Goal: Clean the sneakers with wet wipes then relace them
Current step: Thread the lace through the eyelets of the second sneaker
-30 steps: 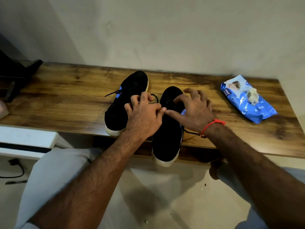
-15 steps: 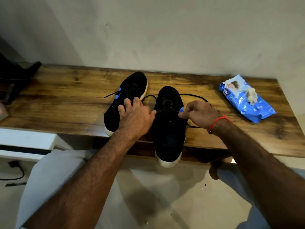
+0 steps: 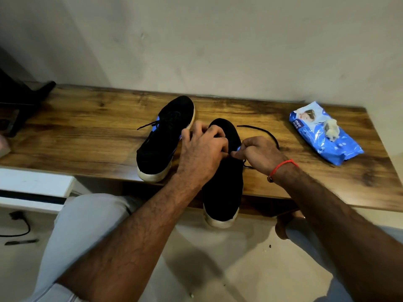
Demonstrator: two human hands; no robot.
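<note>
Two black sneakers with pale soles lie on a wooden table (image 3: 87, 136). The left sneaker (image 3: 162, 140) sits further back, its lace ends loose. The right sneaker (image 3: 224, 184) overhangs the table's front edge at the heel. My left hand (image 3: 202, 153) lies over its lace area with curled fingers that hold the shoe's top. My right hand (image 3: 257, 153) pinches the black lace (image 3: 261, 131) at the shoe's right side; the lace loops out behind it on the table. Both hands nearly touch.
A blue wet-wipes pack (image 3: 322, 131) with a crumpled used wipe (image 3: 331, 129) on top lies at the table's right. A dark stand (image 3: 19, 101) is at the far left. My knees in light trousers are below; a cable and a pen lie on the floor.
My left hand moved right, from beside the right sneaker onto its lace area. My right hand came slightly forward and left with the lace, closing the gap between the hands.
</note>
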